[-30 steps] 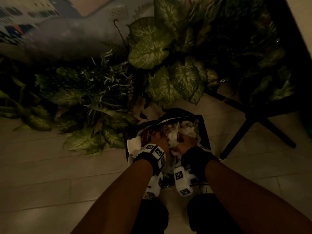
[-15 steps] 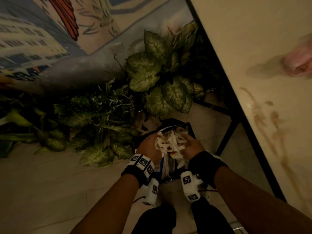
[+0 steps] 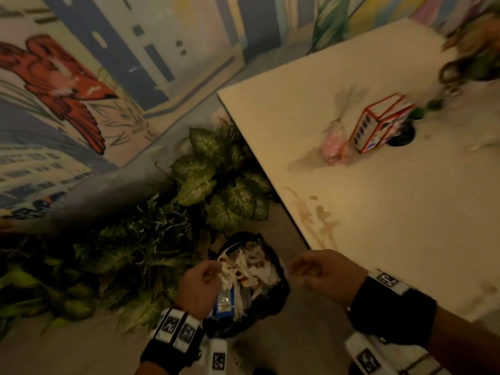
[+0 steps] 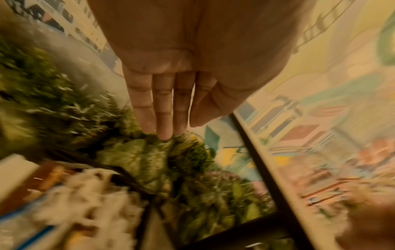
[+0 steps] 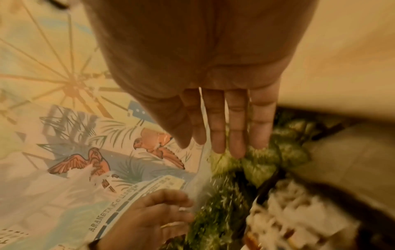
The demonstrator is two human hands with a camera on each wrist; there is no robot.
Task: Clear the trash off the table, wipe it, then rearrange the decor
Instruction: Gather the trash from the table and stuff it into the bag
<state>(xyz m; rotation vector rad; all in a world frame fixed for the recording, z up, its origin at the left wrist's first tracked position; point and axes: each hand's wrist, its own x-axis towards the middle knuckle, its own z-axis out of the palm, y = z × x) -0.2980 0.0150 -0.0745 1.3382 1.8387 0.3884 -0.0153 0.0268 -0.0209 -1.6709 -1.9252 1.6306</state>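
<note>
A bin lined with a black bag (image 3: 276,299) stands on the floor by the table's corner, filled with white crumpled paper (image 3: 251,266) and a blue packet. My left hand (image 3: 213,269) hovers over its left rim, fingers straight in the left wrist view (image 4: 164,118), holding nothing. My right hand (image 3: 300,269) is to the right of the bin, at the corner of the table (image 3: 405,239), fingers straight and empty (image 5: 226,135). On the table lie a pink crumpled wrapper (image 3: 334,147), a red-framed box (image 3: 378,123) and brown spill stains (image 3: 322,223).
Leafy green plants (image 3: 216,180) crowd the floor behind and left of the bin, against a painted mural wall (image 3: 81,90). A potted plant decor piece (image 3: 476,58) stands at the table's far right. Bare floor lies in front of the bin.
Both hands have let go of the white paper wad over the bin and moved apart, the right one toward the table corner. The head view has lifted to show the tabletop.
</note>
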